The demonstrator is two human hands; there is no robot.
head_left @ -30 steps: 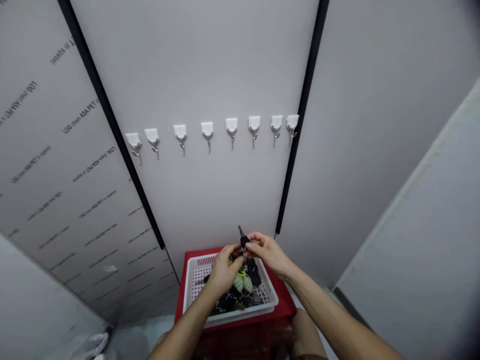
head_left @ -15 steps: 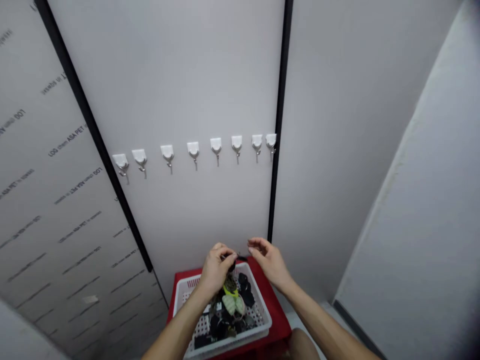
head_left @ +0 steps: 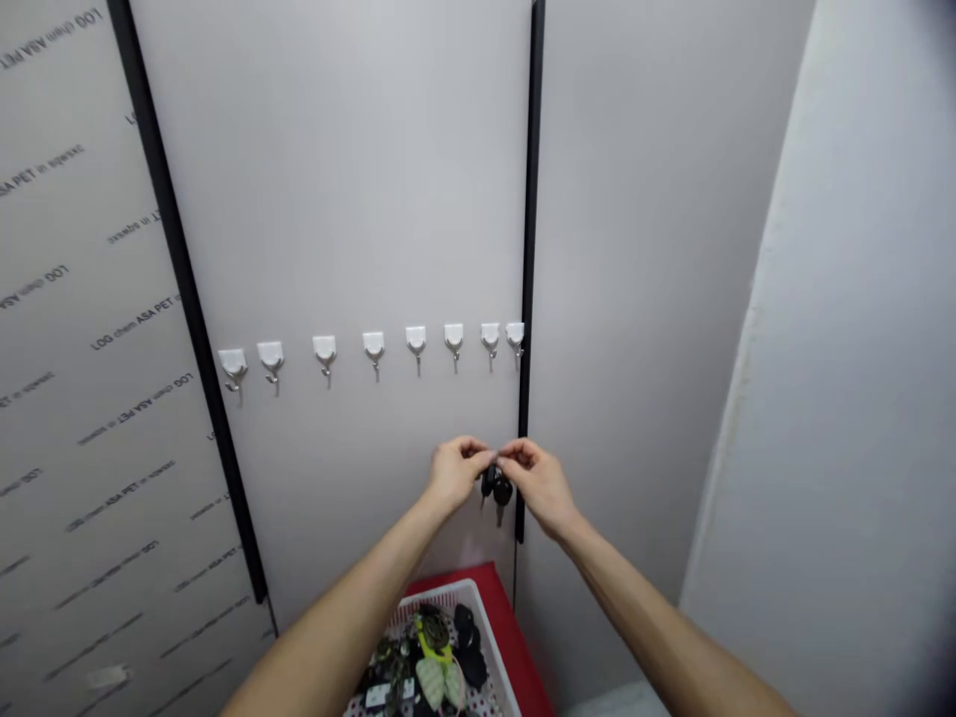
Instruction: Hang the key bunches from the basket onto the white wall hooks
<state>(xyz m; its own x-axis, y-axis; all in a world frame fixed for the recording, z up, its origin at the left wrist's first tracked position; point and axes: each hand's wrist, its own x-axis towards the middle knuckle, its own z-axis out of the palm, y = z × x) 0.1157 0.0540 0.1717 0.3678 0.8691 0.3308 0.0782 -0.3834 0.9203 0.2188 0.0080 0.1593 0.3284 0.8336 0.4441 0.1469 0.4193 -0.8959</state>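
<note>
A bunch of black-headed keys (head_left: 499, 488) hangs between my two hands, its metal blades pointing down. My left hand (head_left: 457, 472) pinches the top of the bunch with thumb and forefinger. From the other side my right hand (head_left: 539, 484) pinches at the same spot; the ring there is too small to make out. Above the hands, a row of several white wall hooks (head_left: 415, 341) with metal prongs runs across the panel, and nothing hangs on them. Below is a white plastic basket (head_left: 489, 637) holding dark items and a pale green leaf-shaped piece (head_left: 440, 679).
The basket stands on a red surface (head_left: 515, 637) against the wall panel (head_left: 358, 199). Black vertical strips (head_left: 532, 219) border the panel. Printed grey board (head_left: 97, 398) covers the left side, and a pale wall (head_left: 843, 398) rises at the right.
Both hands have risen from over the basket, bringing the keys up toward the hooks. My right hand, earlier apart from the left, now meets it at the keys. The view has tilted upward.
</note>
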